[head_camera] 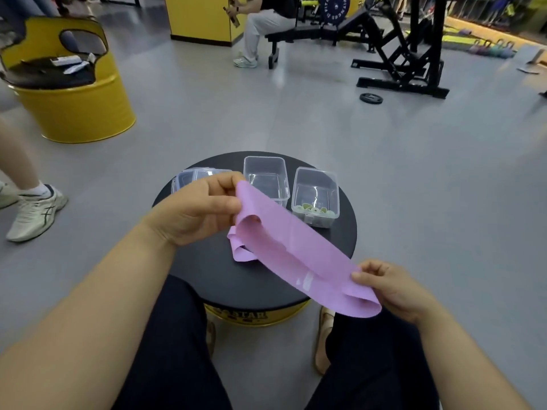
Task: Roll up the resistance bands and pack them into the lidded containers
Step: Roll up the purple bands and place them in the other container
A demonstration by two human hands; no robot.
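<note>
Pink resistance band (296, 255) stretched btwn your hands: left hand (195, 211) pinches far end, right hand (390, 291) pinches near end, slack loop resting on black stool top (207, 270).

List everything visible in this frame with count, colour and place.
flat stretchy resistance band: one, lilac, stretched between both hands
clear plastic rectangular containers: two, transparent, open, stool's far side; right one holds green rolls
clear plastic lids: stack, transparent, stool's far left
round stool top: one, black, before the person
drum-shaped seat: one, yellow, far left
weight bench: one, black, background, person seated
weight plate: one, black, floor at right
left hand: one, pinching the band's far end
right hand: one, pinching its near end
</note>
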